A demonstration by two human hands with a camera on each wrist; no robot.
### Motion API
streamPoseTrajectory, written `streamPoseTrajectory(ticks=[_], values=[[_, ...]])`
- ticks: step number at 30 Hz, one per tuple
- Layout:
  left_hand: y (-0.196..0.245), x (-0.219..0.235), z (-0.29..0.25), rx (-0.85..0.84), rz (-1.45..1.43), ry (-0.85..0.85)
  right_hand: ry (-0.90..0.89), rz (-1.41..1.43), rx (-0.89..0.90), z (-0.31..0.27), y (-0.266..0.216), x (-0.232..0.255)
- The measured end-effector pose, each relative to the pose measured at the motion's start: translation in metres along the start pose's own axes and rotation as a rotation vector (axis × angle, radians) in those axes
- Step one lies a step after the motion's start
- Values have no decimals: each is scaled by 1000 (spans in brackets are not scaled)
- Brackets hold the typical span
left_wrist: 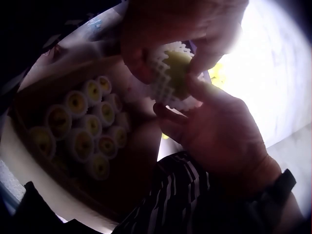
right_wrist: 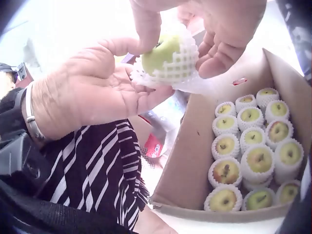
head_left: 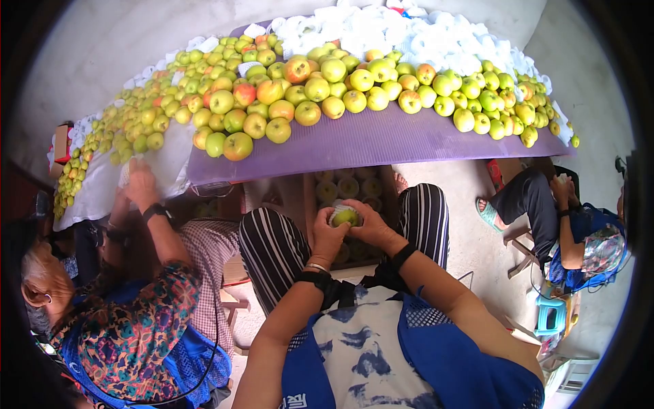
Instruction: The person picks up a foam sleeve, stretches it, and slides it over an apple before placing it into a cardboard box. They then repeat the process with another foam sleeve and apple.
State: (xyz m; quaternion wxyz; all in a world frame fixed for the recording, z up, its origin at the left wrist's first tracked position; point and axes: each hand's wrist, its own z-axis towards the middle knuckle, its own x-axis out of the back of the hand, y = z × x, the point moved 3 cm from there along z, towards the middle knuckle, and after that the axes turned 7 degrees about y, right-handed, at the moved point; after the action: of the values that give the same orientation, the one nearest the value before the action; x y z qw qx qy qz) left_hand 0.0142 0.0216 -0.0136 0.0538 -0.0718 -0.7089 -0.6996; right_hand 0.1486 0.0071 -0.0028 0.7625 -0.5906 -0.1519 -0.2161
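A green apple [head_left: 346,217] [left_wrist: 180,73] [right_wrist: 158,59] sits partly inside a white foam net [left_wrist: 161,83] [right_wrist: 186,57]. My left hand [head_left: 328,236] [left_wrist: 180,22] [right_wrist: 97,90] supports it from one side, thumb against the apple and fingers under the net in the right wrist view. From the other side my right hand [head_left: 373,226] [left_wrist: 222,134] [right_wrist: 226,29] grips the netted apple with thumb and fingers. Both hands are above my lap, beside an open cardboard box [right_wrist: 178,163] holding several netted apples [left_wrist: 83,145] [right_wrist: 259,158].
Many loose apples [head_left: 317,89] cover the purple mat [head_left: 354,140] ahead, with a heap of white foam nets [head_left: 381,31] behind them. One person [head_left: 136,320] sits close at left; another [head_left: 572,232] sits at right, near a turquoise stool [head_left: 550,315].
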Motion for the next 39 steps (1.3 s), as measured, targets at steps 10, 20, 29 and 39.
streamPoseTrajectory(ticks=[10,20,29,39], values=[[-14,5,0,316,-218,22,-36,564,-572,1,4,2],[3,3,-3,95,-158,6,24,13,-219,1,-3,5],[2,1,-2,390,-573,-87,19,-12,-18,-2,-19,8],[-4,6,0,534,-696,-3,376,162,-130,3,5,18]])
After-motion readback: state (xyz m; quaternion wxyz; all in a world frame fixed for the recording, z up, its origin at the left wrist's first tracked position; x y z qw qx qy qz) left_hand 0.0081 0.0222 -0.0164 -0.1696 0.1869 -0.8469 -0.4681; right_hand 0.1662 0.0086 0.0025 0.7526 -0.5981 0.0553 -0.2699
